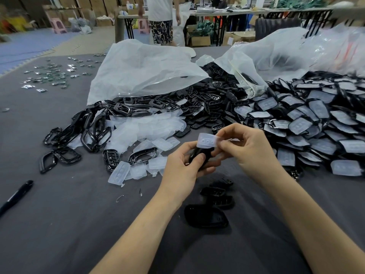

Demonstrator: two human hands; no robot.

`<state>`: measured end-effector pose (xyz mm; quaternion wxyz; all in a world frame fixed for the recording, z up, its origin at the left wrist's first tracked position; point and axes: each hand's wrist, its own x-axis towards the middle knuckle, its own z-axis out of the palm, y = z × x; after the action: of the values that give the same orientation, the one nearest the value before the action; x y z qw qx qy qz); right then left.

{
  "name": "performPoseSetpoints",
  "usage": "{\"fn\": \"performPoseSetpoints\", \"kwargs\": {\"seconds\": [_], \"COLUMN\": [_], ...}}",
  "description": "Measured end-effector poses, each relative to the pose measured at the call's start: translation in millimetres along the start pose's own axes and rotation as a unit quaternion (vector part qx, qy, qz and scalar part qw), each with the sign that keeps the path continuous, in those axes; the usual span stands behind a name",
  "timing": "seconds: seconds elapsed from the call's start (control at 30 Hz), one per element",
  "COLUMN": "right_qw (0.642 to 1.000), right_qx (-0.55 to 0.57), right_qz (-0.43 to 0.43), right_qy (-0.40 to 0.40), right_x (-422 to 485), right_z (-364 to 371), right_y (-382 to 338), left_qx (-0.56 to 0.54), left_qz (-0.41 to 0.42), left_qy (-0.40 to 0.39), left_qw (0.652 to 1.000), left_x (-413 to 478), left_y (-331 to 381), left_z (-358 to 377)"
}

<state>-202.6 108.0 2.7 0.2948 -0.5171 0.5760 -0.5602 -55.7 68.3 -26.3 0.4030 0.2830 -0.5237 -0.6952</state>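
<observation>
Left grip [182,165] is curling round a black shell [199,157], thumb lying across its face, holding it above the surface [69,224]. Right grip [245,149] is pinching a translucent pad [207,141] by its right edge, at the shell's upper end. The pad is looking light, soft and floppy, likely to bend or slip, so the edges are probably the best place to hold it, leaving the dimples free. The shell is looking stiff, glossy and slick, best clamped by its sides. Its long axis seems to be pointing up and away from the person, though fingers are hiding most of it. The pad's row of dimples is running left to right, across the shell. Loose pads [146,127] are lying beyond.
</observation>
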Motion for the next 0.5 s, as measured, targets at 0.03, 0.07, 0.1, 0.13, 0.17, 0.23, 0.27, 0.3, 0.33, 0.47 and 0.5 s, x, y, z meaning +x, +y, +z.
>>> {"fn": "performPoseSetpoints", "kwargs": {"seconds": [0.03, 0.07, 0.1, 0.13, 0.17, 0.23, 0.27, 0.3, 0.33, 0.47, 0.5], "right_qw": [1.000, 1.000, 1.000, 1.000, 1.000, 1.000, 1.000, 0.999, 0.998, 0.995, 0.994], "right_qx": [-0.009, -0.017, -0.017, -0.012, -0.005, 0.006, 0.010, 0.015, 0.020, -0.037, -0.077], "right_qz": [-0.002, -0.005, -0.007, -0.010, -0.014, -0.024, -0.026, -0.025, -0.020, -0.012, -0.020], "right_qy": [0.001, 0.002, 0.002, 0.003, 0.005, 0.001, -0.011, -0.029, -0.050, -0.087, -0.078], "right_x": [0, 0, 0, 0, 0, 1, 1, 0, 0, -1, -1], "right_z": [0, 0, 0, -1, -1, -4, -5, -6, -8, -10, -9], "right_y": [0, 0, 0, -1, -2, -4, -5, -6, -7, -10, -10], "left_qx": [0.001, 0.000, -0.004, -0.009, -0.014, -0.019, -0.019, -0.019, -0.020, -0.023, -0.018], "left_qz": [0.000, -0.001, -0.003, -0.007, -0.009, -0.012, -0.012, -0.012, -0.012, -0.005, -0.002], "left_qy": [-0.003, -0.006, -0.007, -0.007, -0.006, -0.005, -0.004, -0.004, -0.004, -0.003, -0.005], "left_qw": [1.000, 1.000, 1.000, 1.000, 1.000, 1.000, 1.000, 1.000, 1.000, 1.000, 1.000], "left_x": [0, 0, -1, -1, -1, 0, 0, 0, 0, 0, 0], "left_y": [0, 0, 0, 0, 0, 0, 0, 0, 0, -1, -1], "left_z": [0, 0, 0, 1, 1, 1, 1, 1, 1, 1, 2]}}
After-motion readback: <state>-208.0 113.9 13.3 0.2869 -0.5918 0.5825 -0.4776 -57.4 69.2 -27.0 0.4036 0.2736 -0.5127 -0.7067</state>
